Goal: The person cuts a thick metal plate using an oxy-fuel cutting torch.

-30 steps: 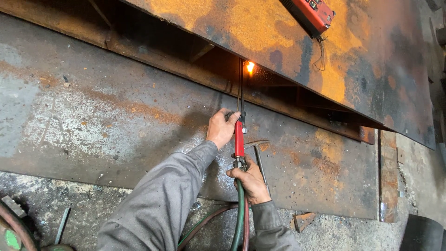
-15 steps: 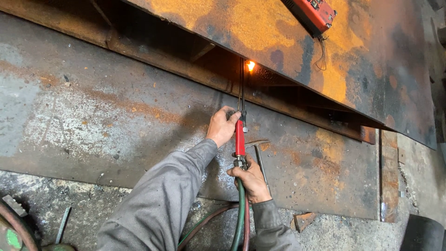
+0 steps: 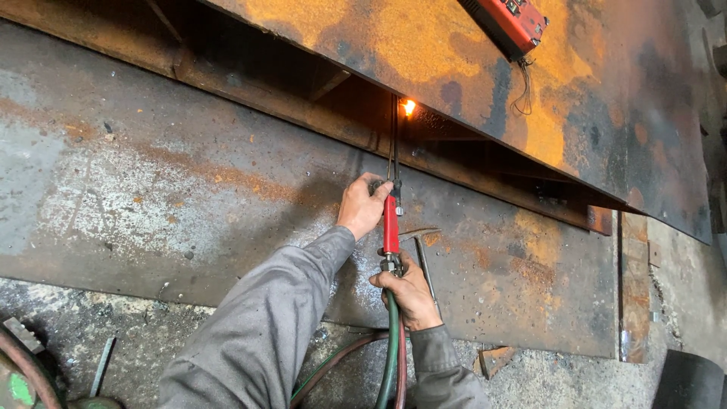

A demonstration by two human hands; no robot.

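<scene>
A cutting torch with a red handle (image 3: 391, 224) points away from me toward a rusty steel plate (image 3: 469, 68). At its tip a bright orange flame (image 3: 409, 107) burns at the plate's lower edge. My left hand (image 3: 363, 206) grips the front of the handle where the thin tubes begin. My right hand (image 3: 409, 291) holds the rear end, where the green hose (image 3: 391, 356) and a red hose join. Both sleeves are grey.
A flat grey steel sheet (image 3: 151, 197) lies under my arms. A chipping hammer (image 3: 421, 254) rests beside the torch. A red box (image 3: 509, 23) sits on the rusty plate. A metal offcut (image 3: 496, 360) lies on the dirty floor.
</scene>
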